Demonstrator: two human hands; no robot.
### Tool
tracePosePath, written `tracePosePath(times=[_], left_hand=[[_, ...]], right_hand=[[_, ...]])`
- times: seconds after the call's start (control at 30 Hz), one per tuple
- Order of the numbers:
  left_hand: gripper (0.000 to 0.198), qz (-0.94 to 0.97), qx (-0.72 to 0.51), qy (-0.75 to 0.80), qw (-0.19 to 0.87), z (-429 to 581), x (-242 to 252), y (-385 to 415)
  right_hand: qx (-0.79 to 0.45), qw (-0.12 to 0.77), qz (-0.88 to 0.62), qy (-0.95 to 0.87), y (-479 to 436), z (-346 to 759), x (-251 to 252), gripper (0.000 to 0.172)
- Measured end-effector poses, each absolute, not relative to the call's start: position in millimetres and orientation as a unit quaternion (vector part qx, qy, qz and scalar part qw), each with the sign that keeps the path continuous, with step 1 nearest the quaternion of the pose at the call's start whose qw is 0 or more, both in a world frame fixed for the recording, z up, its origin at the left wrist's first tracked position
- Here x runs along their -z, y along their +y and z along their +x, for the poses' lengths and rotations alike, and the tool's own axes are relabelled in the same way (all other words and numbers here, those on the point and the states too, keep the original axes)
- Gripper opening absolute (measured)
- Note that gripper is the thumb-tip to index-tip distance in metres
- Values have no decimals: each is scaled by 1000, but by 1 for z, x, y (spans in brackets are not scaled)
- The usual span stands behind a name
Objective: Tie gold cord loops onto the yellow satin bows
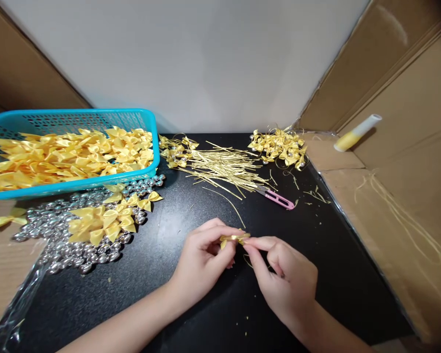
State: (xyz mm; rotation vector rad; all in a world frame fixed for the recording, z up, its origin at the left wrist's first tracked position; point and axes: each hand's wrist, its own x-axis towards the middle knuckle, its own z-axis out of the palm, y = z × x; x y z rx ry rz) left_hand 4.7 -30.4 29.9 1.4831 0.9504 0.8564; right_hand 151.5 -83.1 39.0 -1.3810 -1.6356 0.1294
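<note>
My left hand (pixel 208 262) is closed, pinching a yellow ribbon bow (pixel 230 239) between thumb and fingers above the black tabletop (pixel 161 299). Thumb and forefinger of my right hand (pixel 284 272) press together at the bow's right end. What the right fingertips grip is too small to make out; a thin gold strand (pixel 248 262) loops beneath them. Beyond my hands lies a loose heap of gold ties (pixel 224 166). Pink thread snips (pixel 277 197) rest at its right end, blades toward the ties.
A blue basket (pixel 155 142) of yellow bows stands back left. Silver beads (pixel 66 252) with loose bows (pixel 106 220) on them spread before it. Beaded bows (pixel 279 147) are piled back right, with a smaller group (pixel 176 149) beside the basket. Cardboard (pixel 400 211) borders the right; a yellow-white tube (pixel 356 133) stands there.
</note>
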Motion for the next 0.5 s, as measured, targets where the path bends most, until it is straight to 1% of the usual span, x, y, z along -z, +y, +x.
tracePosePath(times=[0.13, 0.23, 0.33, 0.5], left_hand=[[21, 720, -370, 389, 440, 3, -26, -28], [17, 767, -375, 357, 380, 1, -25, -28], [14, 779, -376, 350, 359, 1, -25, -28], [7, 757, -362, 384, 385, 2, -26, -29]], right_hand=[[-69, 460, -556, -689, -82, 150, -39, 36], [-89, 462, -554, -687, -83, 148, -37, 37], [-112, 474, -562, -669, -85, 146, -34, 39], [-154, 497, -551, -652, -86, 144, -30, 41]])
